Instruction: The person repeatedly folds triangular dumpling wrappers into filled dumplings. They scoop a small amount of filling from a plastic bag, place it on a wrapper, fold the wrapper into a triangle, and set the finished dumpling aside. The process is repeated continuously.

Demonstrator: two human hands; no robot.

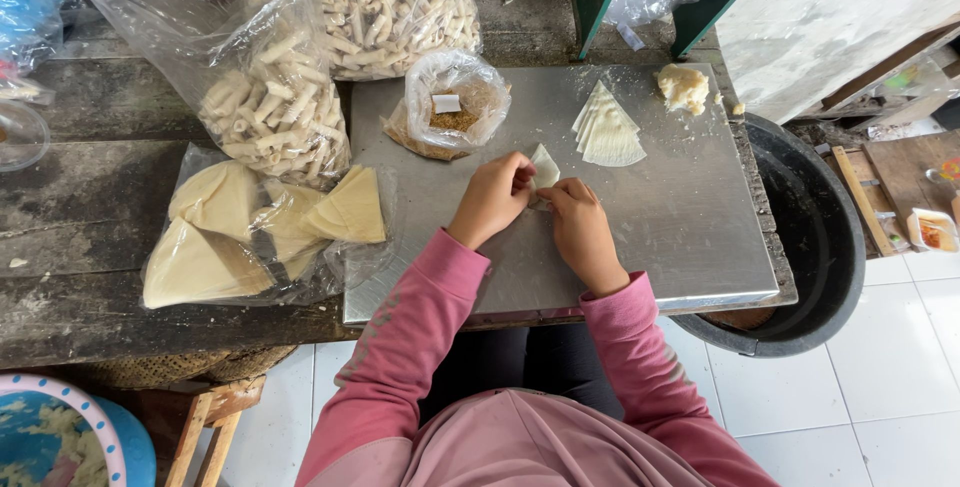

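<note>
While pinching the pale wrapper [545, 165] mid-tray on the metal tray [680, 217], left hand [492, 197] and right hand [578, 227] both curled tight on it, looks mid-fold, likely calls for a snug, even tuck next, spare wrappers [608, 127] at one o'clock.

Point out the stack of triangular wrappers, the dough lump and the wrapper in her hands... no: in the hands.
stack of triangular wrappers [609, 130], head view, middle of the top sheet.
dough lump [683, 88], head view, its centre.
held wrapper [545, 165], head view, exposed tip above the fingers.
</note>
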